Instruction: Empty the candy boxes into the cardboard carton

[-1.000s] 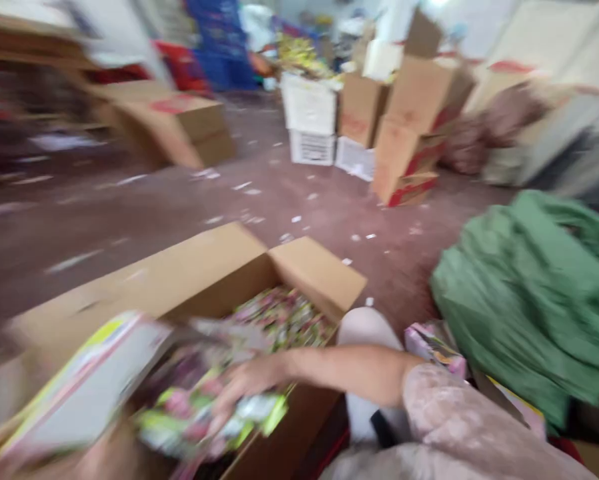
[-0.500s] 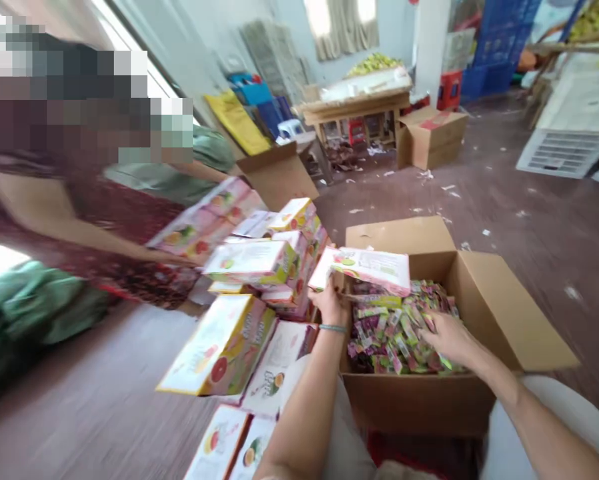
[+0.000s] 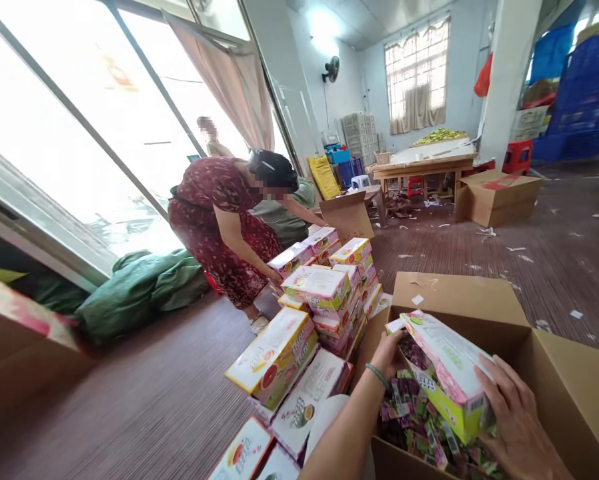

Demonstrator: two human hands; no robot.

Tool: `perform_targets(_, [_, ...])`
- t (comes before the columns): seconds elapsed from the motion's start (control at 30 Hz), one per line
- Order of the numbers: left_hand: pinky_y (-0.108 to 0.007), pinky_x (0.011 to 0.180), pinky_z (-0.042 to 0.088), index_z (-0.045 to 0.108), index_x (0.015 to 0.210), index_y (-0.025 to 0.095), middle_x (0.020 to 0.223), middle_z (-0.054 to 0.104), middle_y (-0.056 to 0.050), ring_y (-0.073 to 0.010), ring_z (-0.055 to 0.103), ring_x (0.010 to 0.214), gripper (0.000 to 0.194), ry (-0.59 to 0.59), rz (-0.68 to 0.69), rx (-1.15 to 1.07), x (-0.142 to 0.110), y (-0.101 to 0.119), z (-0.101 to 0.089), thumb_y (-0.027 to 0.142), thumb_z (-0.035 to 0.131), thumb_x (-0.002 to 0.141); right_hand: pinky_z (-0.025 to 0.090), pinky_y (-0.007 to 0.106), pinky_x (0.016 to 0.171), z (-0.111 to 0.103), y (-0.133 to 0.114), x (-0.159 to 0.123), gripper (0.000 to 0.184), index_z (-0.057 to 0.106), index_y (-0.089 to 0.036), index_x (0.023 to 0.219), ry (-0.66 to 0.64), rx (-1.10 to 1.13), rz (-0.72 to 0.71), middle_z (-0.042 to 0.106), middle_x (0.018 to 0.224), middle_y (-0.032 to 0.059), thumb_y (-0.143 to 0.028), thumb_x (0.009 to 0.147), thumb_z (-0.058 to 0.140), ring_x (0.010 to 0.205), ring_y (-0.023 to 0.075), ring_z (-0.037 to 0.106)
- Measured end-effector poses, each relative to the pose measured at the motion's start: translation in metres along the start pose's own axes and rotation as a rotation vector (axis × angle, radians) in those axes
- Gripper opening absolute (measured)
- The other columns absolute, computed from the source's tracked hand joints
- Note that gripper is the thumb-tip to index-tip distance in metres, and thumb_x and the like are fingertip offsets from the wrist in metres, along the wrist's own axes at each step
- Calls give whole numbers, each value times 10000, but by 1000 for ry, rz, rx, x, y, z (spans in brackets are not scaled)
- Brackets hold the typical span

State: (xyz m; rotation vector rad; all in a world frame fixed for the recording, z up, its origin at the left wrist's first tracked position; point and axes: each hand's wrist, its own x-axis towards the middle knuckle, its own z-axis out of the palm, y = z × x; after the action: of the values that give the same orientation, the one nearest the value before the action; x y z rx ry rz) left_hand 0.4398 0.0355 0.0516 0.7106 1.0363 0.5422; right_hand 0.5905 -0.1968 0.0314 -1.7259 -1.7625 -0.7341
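Observation:
A white, pink and green printed box (image 3: 452,360) is tilted over the large cardboard carton (image 3: 569,380). Its upper-left end is held by my left hand (image 3: 390,352), fingers closed beside what looks like a raised white flap. At the lower-right end, my right hand (image 3: 517,410) wraps its fingers over the corner; the thumb side is partly hidden. Beneath lie many small purple and green packets (image 3: 404,400) that fill the carton's bottom. Left of my arm, a stack of similar printed boxes (image 3: 315,287) rises, with a yellow-edged box (image 3: 274,350) nearest me.
A co-worker (image 3: 224,220) bends over the stack's far side, hands on boxes there. Green sacks (image 3: 139,293) lie by the window. Further back are an open carton (image 3: 499,199), a wooden table (image 3: 424,163) and blue crates (image 3: 587,93). Paper scraps dot the floor.
My right hand has moved from the loose packets to the printed box, which has swung into a steeper tilt over the carton. The co-worker's boxes now rest on the stack. My view has turned left and upward.

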Motion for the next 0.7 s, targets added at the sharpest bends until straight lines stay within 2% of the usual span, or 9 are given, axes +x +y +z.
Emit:
perform_targets(0.07, [-333,605,554,557,1166,205,840,695,-11,-184,627,617,532,-21,4,117,-3,1,-3,376,858,762,359,550,1144,-1,-4,-2,710,386,-234,1640,0,6,-14,622,1459,177,-391,971,567,1345,406,577])
perform_targets(0.13, [-366,700,580,606,1126,192,911,726,-47,-215,678,729,490,-66,30,209,-4,4,-9,523,813,831,339,577,1168,-3,-8,-4,657,471,-246,1541,-5,46,85,685,1393,154,-388,916,617,1260,388,653])
perform_targets(0.23, [-428,954,563,715,1072,148,1070,760,-145,-307,718,1036,660,-208,109,259,-5,13,-17,770,712,851,497,530,1044,-14,-7,-2,621,554,-238,1408,-36,203,528,752,1264,135,-508,863,679,1123,378,725])
perform_targets(0.33, [-474,1143,458,763,1168,128,1273,728,-201,-372,647,1257,870,-349,301,294,-9,23,-24,859,799,697,622,424,854,-33,4,6,688,633,-240,1342,-138,537,1001,782,1205,108,-662,809,737,1076,370,746])
perform_targets(0.4, [-474,1164,435,739,1312,163,1385,685,-201,-388,621,1315,1034,-483,347,202,-15,28,-27,868,878,568,653,418,892,-42,14,10,710,703,-239,1251,-134,755,1175,791,1214,101,-712,728,780,1159,396,729])
perform_targets(0.47, [-471,1139,453,671,1454,211,1425,666,-193,-400,622,1328,1194,-673,312,44,-25,30,-28,897,891,502,647,453,1004,-44,21,12,661,758,-241,1089,-47,883,1298,795,1215,110,-735,652,796,1266,433,687])
perform_targets(0.57, [-451,1092,488,510,1606,271,1394,686,-159,-395,645,1299,1337,-827,268,-47,-38,29,-24,728,1016,456,563,541,1172,-37,25,8,604,773,-237,944,90,941,1454,797,1225,140,-759,642,734,1386,466,614])
perform_targets(0.63, [-422,1068,502,423,1645,306,1392,687,-127,-367,664,1266,1384,-797,231,-20,-44,27,-19,496,1082,443,506,567,1234,-31,25,5,632,787,-230,996,103,934,1508,793,1251,145,-771,683,696,1429,459,585])
perform_targets(0.7, [-402,1051,511,416,1628,281,1364,696,-120,-337,680,1221,1318,-718,206,-12,-47,25,-14,386,1063,484,499,569,1242,-30,26,6,649,794,-231,1087,72,933,1514,788,1279,139,-763,727,701,1438,443,583])
